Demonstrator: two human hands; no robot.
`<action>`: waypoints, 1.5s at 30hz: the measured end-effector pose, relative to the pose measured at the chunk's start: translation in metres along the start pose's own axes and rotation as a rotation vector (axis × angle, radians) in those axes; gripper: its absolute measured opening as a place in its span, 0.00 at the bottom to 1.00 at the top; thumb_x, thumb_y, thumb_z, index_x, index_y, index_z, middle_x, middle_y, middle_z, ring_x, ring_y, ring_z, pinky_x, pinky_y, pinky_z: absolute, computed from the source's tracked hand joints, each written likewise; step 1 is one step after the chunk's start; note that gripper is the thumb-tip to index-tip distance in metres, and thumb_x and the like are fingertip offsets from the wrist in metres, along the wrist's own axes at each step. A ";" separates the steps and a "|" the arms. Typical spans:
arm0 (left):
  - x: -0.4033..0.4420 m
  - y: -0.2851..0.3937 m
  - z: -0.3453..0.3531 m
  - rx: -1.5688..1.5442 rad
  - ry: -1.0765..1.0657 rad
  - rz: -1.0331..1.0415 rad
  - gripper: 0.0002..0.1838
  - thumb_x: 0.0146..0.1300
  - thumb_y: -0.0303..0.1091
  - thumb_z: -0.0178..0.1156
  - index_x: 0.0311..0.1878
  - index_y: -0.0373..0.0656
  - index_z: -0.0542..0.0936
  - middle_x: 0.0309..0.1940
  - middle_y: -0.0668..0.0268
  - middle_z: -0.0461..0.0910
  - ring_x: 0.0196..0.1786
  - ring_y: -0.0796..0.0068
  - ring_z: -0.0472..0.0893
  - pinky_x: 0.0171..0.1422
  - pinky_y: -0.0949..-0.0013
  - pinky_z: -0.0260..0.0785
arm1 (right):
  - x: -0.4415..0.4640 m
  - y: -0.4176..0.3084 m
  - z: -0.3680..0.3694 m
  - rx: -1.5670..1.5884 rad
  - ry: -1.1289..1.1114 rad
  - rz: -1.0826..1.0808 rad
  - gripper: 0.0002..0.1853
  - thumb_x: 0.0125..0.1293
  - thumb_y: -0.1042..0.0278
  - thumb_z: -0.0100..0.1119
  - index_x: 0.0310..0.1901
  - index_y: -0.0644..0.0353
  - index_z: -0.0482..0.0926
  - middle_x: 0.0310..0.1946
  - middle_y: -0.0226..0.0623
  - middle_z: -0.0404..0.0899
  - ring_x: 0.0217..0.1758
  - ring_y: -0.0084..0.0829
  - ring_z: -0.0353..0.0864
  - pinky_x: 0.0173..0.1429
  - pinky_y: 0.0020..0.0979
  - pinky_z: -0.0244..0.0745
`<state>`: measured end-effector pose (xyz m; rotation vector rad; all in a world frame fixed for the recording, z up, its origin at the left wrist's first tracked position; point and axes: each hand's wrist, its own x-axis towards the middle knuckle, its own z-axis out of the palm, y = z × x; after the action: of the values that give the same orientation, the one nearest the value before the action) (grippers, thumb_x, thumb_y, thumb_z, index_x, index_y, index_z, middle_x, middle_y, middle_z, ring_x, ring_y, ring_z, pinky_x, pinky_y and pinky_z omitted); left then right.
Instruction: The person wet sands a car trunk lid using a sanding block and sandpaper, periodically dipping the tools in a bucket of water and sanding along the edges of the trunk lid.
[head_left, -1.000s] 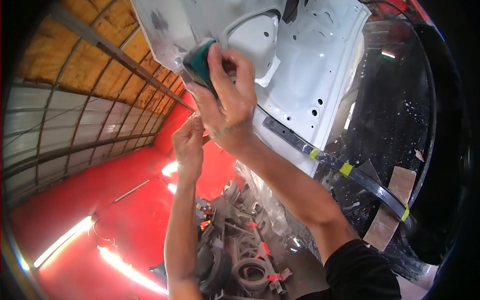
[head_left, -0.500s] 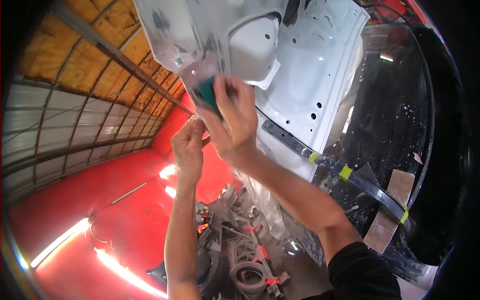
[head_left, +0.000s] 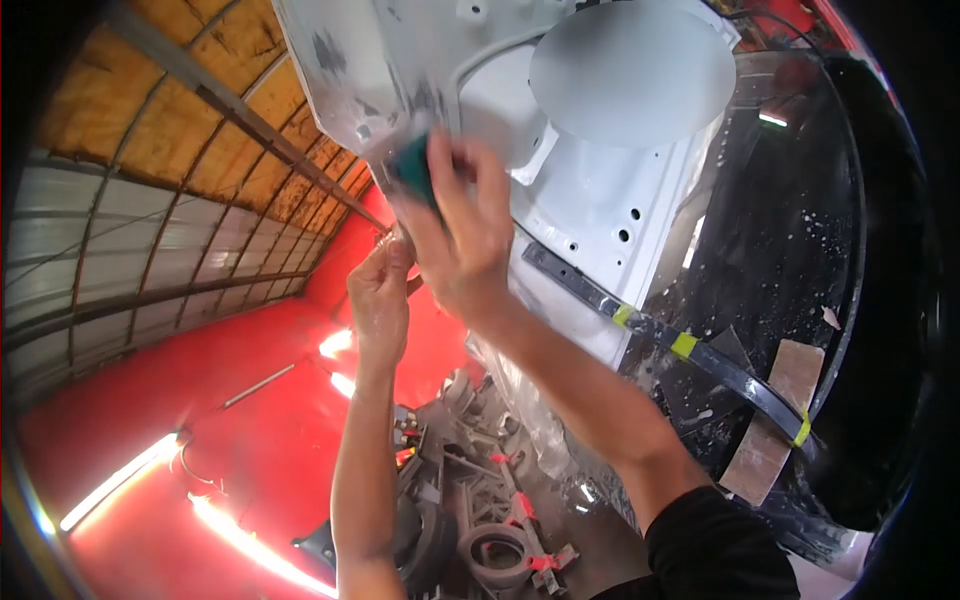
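My right hand (head_left: 462, 225) grips a dark green sanding pad (head_left: 413, 172), its fingers wrapped round one side. The pad rests against the narrow lower end of a light grey car body panel (head_left: 355, 75), which has darker rubbed patches; both pad and fingers are slightly blurred. Just below and left, my left hand (head_left: 380, 285) is closed, thumb and fingers pinching the panel's lower edge. Its fingertips are partly hidden. A smooth grey oval blur covers part of the panel's holed inner side.
To the right, a dark glass surface (head_left: 760, 220) is spotted with white. A black trim strip (head_left: 735, 370) with yellow tape crosses it, over a brown board (head_left: 775, 440). Clear plastic sheeting (head_left: 535, 410) hangs below. Dusty parts and a ring-shaped piece (head_left: 497, 555) lie on the floor.
My right hand and the pad have shifted very slightly on the panel. My left hand stays at the edge. The grey oval blur now covers part of the panel.
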<state>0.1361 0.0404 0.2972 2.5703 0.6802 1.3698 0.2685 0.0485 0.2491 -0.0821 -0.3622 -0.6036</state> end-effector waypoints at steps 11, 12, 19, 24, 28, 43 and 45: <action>-0.009 0.013 0.016 -0.026 0.095 -0.020 0.12 0.83 0.34 0.58 0.49 0.38 0.89 0.40 0.72 0.87 0.42 0.83 0.82 0.47 0.71 0.75 | -0.044 0.000 -0.009 0.027 -0.058 0.098 0.30 0.61 0.75 0.75 0.66 0.76 0.82 0.56 0.54 0.77 0.53 0.49 0.79 0.54 0.43 0.79; -0.009 0.012 0.012 -0.033 0.029 0.013 0.12 0.83 0.33 0.58 0.49 0.38 0.89 0.40 0.72 0.87 0.42 0.83 0.82 0.47 0.72 0.74 | -0.034 -0.004 -0.007 0.040 -0.031 0.047 0.30 0.61 0.75 0.75 0.65 0.76 0.82 0.55 0.55 0.77 0.53 0.50 0.79 0.54 0.43 0.79; -0.001 0.007 0.002 -0.025 -0.015 -0.001 0.12 0.82 0.33 0.58 0.56 0.38 0.88 0.42 0.73 0.86 0.39 0.84 0.79 0.44 0.74 0.71 | -0.002 -0.014 0.004 -0.023 0.035 0.007 0.30 0.61 0.76 0.76 0.65 0.77 0.81 0.56 0.56 0.77 0.55 0.52 0.79 0.57 0.43 0.79; -0.004 0.008 0.005 0.000 -0.025 -0.001 0.14 0.84 0.36 0.58 0.56 0.37 0.87 0.43 0.72 0.85 0.40 0.86 0.78 0.44 0.74 0.71 | 0.020 -0.015 0.002 0.032 0.027 0.013 0.32 0.60 0.75 0.76 0.66 0.77 0.81 0.57 0.56 0.77 0.55 0.52 0.78 0.59 0.43 0.78; -0.005 -0.001 -0.003 0.030 -0.025 -0.001 0.16 0.86 0.39 0.57 0.56 0.36 0.87 0.43 0.72 0.85 0.41 0.86 0.79 0.44 0.75 0.72 | 0.005 -0.009 0.002 -0.008 0.012 0.022 0.31 0.60 0.75 0.76 0.66 0.76 0.81 0.56 0.56 0.76 0.55 0.50 0.77 0.58 0.43 0.78; -0.003 0.006 0.008 0.037 -0.023 0.051 0.20 0.88 0.42 0.53 0.59 0.34 0.86 0.46 0.70 0.86 0.48 0.82 0.83 0.53 0.70 0.79 | 0.044 -0.023 0.004 -0.059 0.047 -0.077 0.30 0.60 0.78 0.74 0.65 0.77 0.81 0.51 0.55 0.77 0.50 0.50 0.78 0.52 0.41 0.79; -0.008 0.003 0.003 0.049 -0.002 0.026 0.20 0.88 0.42 0.54 0.58 0.34 0.86 0.45 0.71 0.85 0.46 0.83 0.81 0.50 0.71 0.78 | 0.025 -0.018 0.005 -0.050 0.038 -0.065 0.30 0.60 0.78 0.73 0.65 0.77 0.81 0.52 0.56 0.77 0.50 0.50 0.78 0.53 0.41 0.79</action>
<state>0.1362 0.0341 0.2907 2.6268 0.6900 1.3755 0.2756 0.0210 0.2616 -0.1069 -0.3134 -0.6774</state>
